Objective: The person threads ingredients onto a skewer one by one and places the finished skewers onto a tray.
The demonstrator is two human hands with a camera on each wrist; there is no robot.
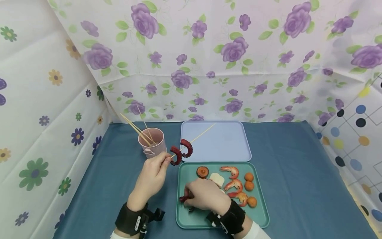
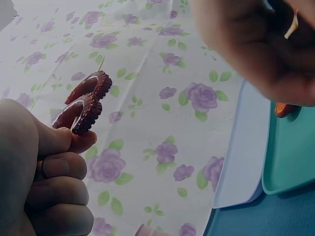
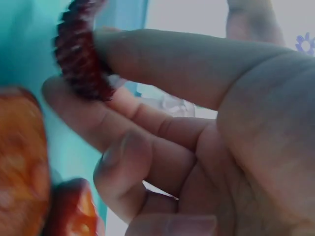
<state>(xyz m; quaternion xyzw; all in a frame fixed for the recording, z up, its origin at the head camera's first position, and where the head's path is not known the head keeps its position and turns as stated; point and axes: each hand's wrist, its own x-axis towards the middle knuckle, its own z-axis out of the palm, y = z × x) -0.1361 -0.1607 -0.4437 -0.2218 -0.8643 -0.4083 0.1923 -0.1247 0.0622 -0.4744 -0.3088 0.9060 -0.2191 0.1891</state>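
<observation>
A bamboo skewer (image 1: 204,132) slants up to the right, pinched near its lower end between the thumb and index finger of my left hand (image 1: 150,176). Two curled dark-red octopus tentacle pieces (image 2: 82,112) are threaded on it, close above the fingertips. Over the left part of the green tray (image 1: 262,217), my right hand (image 1: 207,196) pinches another tentacle piece (image 3: 81,54) between thumb and finger. Its ridged suckers show in the right wrist view. Part of the tray's food is hidden beneath this hand.
Shrimp (image 1: 233,185), several round orange balls (image 1: 249,186), a mushroom (image 1: 202,171) and a white piece (image 1: 217,179) lie on the green tray. Behind it is a pale blue tray (image 1: 216,142). A pink bucket (image 1: 159,147) with several skewers stands at the left, near the left hand.
</observation>
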